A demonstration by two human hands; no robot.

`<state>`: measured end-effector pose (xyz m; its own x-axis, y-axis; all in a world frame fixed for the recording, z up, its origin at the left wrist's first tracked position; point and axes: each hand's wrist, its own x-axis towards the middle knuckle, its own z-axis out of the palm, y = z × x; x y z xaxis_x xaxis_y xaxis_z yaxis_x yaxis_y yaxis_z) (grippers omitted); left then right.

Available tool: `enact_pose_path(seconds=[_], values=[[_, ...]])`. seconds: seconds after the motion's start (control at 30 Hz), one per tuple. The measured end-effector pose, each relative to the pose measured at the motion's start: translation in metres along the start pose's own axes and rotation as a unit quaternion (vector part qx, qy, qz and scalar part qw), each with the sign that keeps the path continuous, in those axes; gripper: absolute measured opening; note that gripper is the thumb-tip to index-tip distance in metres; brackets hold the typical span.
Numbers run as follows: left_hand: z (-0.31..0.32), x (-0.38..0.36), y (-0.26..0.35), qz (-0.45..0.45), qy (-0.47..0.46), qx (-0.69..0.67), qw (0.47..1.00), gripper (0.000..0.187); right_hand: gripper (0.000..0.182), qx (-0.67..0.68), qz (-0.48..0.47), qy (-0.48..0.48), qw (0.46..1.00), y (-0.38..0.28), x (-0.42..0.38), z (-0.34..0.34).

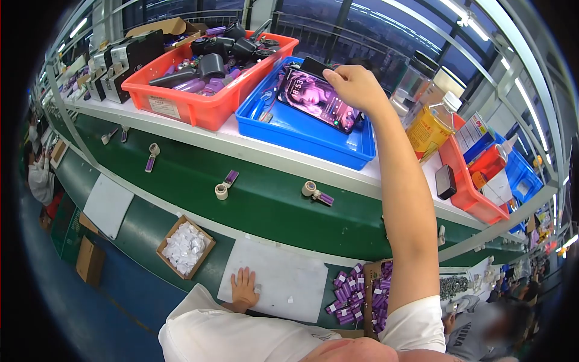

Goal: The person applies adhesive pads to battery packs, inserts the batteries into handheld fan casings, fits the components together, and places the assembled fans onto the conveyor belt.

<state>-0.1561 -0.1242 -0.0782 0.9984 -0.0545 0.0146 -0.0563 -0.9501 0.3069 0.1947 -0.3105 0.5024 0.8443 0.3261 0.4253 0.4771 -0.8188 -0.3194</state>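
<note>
On the shelf above the bench, my right hand (354, 87) is at the upper edge of a smartphone (310, 99), fingers closed at that edge. The phone's lit screen shows a picture and a clock. It leans inside a blue tray (301, 142), with a dark flat object (315, 66) behind its top. My left hand (243, 289) lies flat on a white sheet (277, 271), fingers spread, beside a small clear-white piece (257, 288). To the right of the sheet is a pile of purple wrapped parts (348, 294).
A box of white pieces (185, 248) stands left of the sheet. An orange bin (175, 102) of black and purple parts is on the shelf, with a yellow-labelled bottle (430, 128) to the right. Small purple-and-cream devices (318, 193) lie on the green belt (265, 199).
</note>
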Motion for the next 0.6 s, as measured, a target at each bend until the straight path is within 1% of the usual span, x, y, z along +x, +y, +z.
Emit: enact_pose_path(seconds=[0.1, 0.17, 0.23, 0.47, 0.6], values=[[-0.005, 0.001, 0.002, -0.001, -0.010, -0.001, 1.000, 0.066, 0.049, 0.005, 0.006, 0.038, 0.999, 0.005, -0.001, 0.007], [-0.011, 0.001, 0.003, -0.002, -0.026, 0.002, 1.000, 0.067, 0.051, 0.018, 0.017, 0.031, 0.999, 0.005, -0.005, 0.008], [-0.008, 0.001, 0.002, -0.002, -0.015, -0.004, 1.000, 0.068, 0.052, 0.027, 0.023, 0.024, 0.999, 0.005, -0.006, 0.008], [-0.003, 0.000, 0.002, 0.005, 0.012, 0.002, 1.000, 0.064, 0.052, 0.025, 0.015, 0.060, 0.998, 0.015, -0.003, 0.019], [-0.005, 0.001, 0.002, -0.003, 0.003, 0.003, 1.000, 0.063, 0.051, 0.026, 0.025, 0.067, 0.997, 0.016, -0.003, 0.020]])
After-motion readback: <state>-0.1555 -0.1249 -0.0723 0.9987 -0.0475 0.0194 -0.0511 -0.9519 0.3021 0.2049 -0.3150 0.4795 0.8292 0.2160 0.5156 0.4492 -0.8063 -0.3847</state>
